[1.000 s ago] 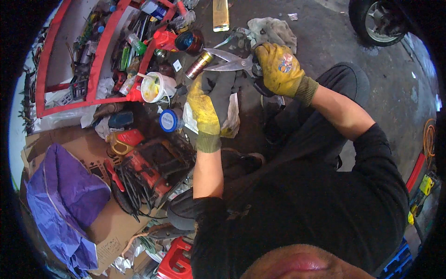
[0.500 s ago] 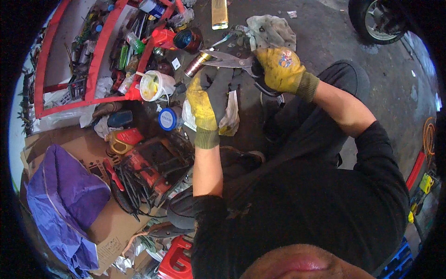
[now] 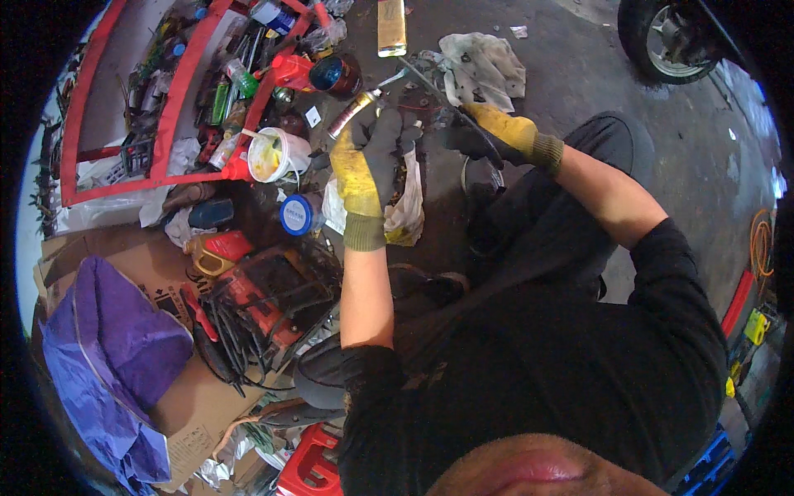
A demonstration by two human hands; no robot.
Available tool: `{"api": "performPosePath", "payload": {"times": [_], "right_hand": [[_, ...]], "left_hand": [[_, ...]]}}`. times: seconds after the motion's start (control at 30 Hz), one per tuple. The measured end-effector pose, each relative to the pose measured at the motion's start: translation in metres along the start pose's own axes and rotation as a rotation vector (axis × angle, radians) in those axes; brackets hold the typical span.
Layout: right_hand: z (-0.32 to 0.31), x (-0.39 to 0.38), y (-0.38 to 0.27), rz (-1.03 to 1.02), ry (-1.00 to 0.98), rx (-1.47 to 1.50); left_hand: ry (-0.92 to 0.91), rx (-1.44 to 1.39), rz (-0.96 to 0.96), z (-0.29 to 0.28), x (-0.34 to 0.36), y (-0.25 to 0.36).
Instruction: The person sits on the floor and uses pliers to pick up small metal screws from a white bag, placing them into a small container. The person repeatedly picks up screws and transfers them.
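My right hand (image 3: 506, 136), in a yellow and dark work glove, is closed around the handles of large metal shears (image 3: 432, 85). The blades now show nearly edge-on, pointing up and left. My left hand (image 3: 361, 178), also gloved, is raised to the left of them with its fingers bent. Dark glove fingers hide what they hold, if anything. Just beyond its fingertips is a slim gold and red can (image 3: 354, 114); contact cannot be made out. Stained pale paper or cloth (image 3: 405, 217) shows beside and below the left hand.
A white bucket (image 3: 281, 155), a dark open tin (image 3: 335, 76) and a blue-lidded tub (image 3: 299, 213) stand at left by a red-framed rack (image 3: 169, 99). A grey rag (image 3: 484, 70) and a gold box (image 3: 391, 29) lie ahead. A wheel (image 3: 670, 41) stands far right.
The shears have turned in my right hand from flat with blades apart, near the left fingertips, to edge-on and pointing farther away. My left hand has barely moved.
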State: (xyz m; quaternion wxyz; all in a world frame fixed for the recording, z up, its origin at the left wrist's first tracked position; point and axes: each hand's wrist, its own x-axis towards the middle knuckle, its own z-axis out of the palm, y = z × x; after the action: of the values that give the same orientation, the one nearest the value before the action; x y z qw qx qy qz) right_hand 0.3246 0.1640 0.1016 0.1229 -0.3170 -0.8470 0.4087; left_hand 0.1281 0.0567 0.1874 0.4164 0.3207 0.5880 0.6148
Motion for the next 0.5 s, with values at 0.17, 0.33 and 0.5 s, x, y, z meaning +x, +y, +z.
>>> {"api": "performPosePath", "payload": {"times": [0.17,0.33,0.5], "right_hand": [[-0.006,0.001,-0.032,0.002,0.126,-0.257],[-0.004,0.002,-0.028,-0.09,0.281,-0.414],[-0.011,0.001,-0.037,-0.146,0.313,-0.531]], "left_hand": [[-0.242,-0.436,-0.154,-0.007,0.002,-0.003],[-0.208,-0.441,-0.081,0.002,-0.005,0.001],[-0.095,-0.337,-0.018,0.023,-0.019,0.004]]}}
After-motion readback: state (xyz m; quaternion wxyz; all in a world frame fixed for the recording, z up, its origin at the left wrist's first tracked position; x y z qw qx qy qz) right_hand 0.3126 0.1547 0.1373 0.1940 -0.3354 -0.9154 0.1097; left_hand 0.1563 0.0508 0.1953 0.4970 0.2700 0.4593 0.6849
